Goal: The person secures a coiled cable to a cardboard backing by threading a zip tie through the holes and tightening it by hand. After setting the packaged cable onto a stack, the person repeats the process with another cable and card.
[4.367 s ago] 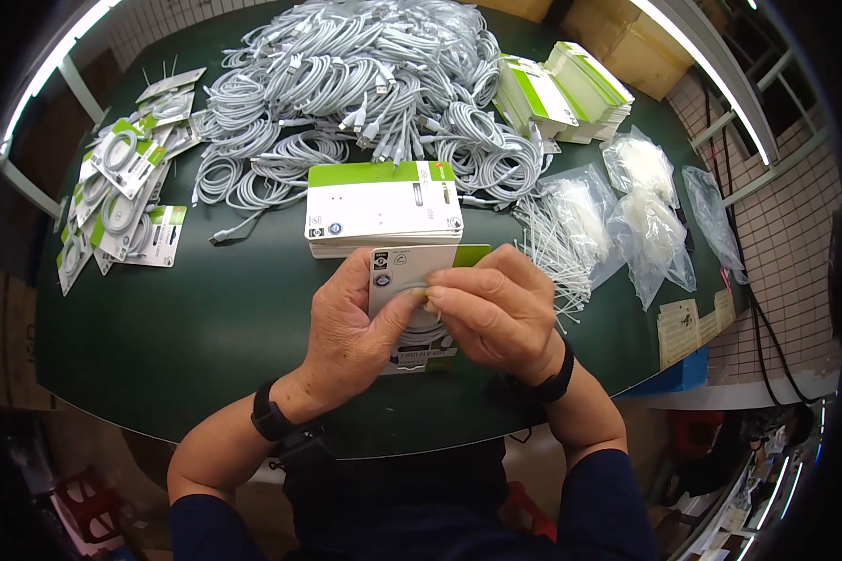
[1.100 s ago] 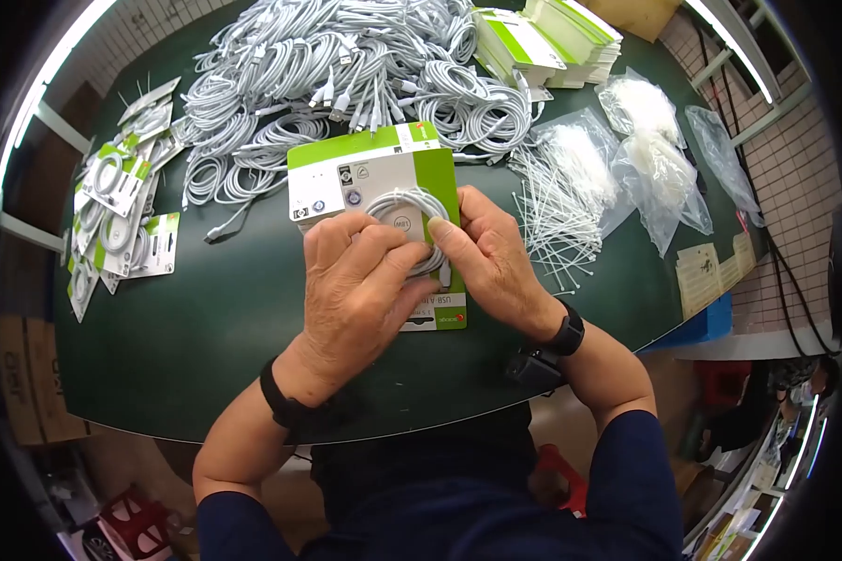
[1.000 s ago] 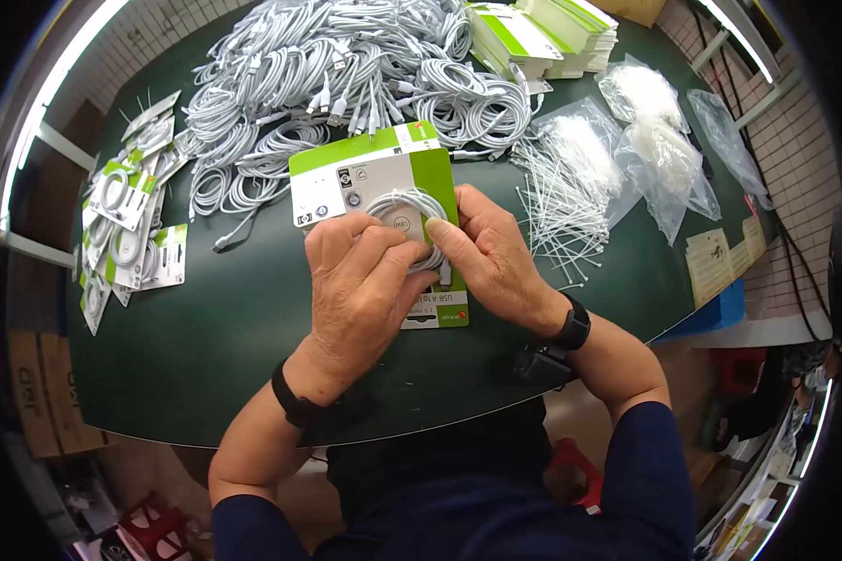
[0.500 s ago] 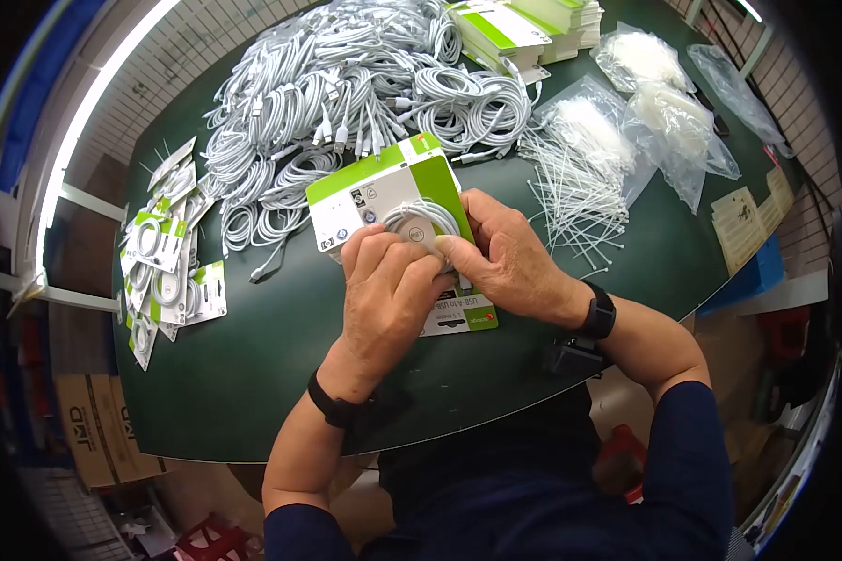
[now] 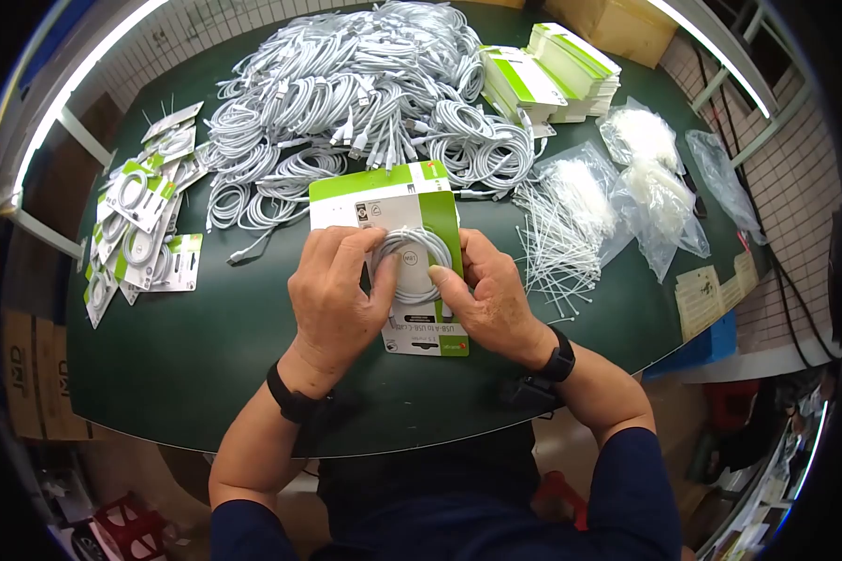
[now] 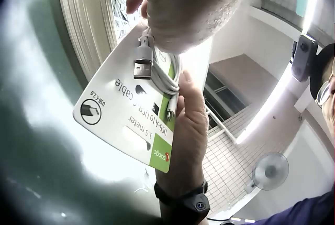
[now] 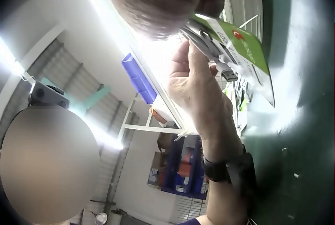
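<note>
A white and green packaging card point(image 5: 451, 342) stands in front of a stack of similar cards point(image 5: 355, 192). On its face lies a coiled white USB cable point(image 5: 423, 239). My left hand point(image 5: 332, 294) pinches the coil's left side, thumb toward the middle of the loop. With my right hand point(image 5: 496, 297) I grip the card's right edge, thumb on the coil and fingers behind the card. In the left wrist view the USB-A plug point(image 6: 142, 70) hangs over the printed face. Thin white tie ends point(image 7: 250, 22) stick out behind the card in the right wrist view.
A big heap of coiled cables point(image 5: 346, 84) fills the back. Carded cables point(image 5: 140, 238) pile up at the left. More blank cards point(image 5: 571, 75) stand at the back right, with loose zip ties point(image 5: 561, 248) and plastic bags point(image 5: 660, 196) of ties below them.
Earlier my right fingers pinched at the card's middle; now that hand holds its right edge. Over the last second my left fingers shifted left, baring more of the coil and the card's print.
</note>
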The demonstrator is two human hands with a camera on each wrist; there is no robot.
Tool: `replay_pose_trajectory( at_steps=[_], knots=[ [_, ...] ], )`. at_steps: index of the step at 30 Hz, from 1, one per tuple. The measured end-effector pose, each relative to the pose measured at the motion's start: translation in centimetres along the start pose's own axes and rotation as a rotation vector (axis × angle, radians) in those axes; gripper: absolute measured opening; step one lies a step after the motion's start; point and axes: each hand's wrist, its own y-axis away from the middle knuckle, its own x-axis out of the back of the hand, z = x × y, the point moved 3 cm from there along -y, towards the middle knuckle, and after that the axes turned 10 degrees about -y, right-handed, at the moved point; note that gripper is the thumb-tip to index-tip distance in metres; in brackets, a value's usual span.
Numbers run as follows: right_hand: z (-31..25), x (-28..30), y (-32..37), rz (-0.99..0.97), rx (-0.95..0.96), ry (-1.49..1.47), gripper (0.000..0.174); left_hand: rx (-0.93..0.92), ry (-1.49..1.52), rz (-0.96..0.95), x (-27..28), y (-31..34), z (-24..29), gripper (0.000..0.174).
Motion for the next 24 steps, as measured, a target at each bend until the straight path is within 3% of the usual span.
replay_pose_trajectory(
  at_steps=[5, 8, 13, 16, 17, 20, 21, 24],
  knots=[
    [-0.7, -0.4, 0.1, -0.018, 0.005, -0.030, 0.033, 0.197, 0.181, -0.084, -0.9, 1.0, -0.8, 0.026],
    [-0.4, -0.4, 0.2, -0.007, 0.046, -0.046, 0.032, 0.072, 0.184, 0.008, -0.7, 0.6, -0.7, 0.023],
    [0.2, 0.3, -0.1, 0.038, 0.012, -0.094, 0.031, 0.060, 0.215, 0.010, -0.2, 0.1, -0.3, 0.029],
    [0.1, 1.2, -0.6, 0.082, 0.038, -0.204, 0.030, 0.312, 0.373, 0.150, 0.3, -0.5, 0.4, 0.034],
    [0.0, 1.3, -0.6, 0.097, 0.045, -0.215, 0.030, 0.298, 0.371, 0.137, 0.5, -0.5, 0.3, 0.034],
    [-0.9, 1.4, -0.5, 0.048, 0.116, -0.247, 0.034, 0.612, 0.880, -0.279, -0.7, 0.3, -1.2, 0.035],
    [-0.9, 1.6, -0.5, 0.057, 0.122, -0.252, 0.034, 0.604, 0.877, -0.287, -0.4, 0.2, -1.3, 0.035],
    [-0.5, 1.8, -0.6, -0.008, 0.123, -0.261, 0.040, 0.699, 0.966, -0.569, 0.1, 0.4, -0.8, 0.031]
  ],
)
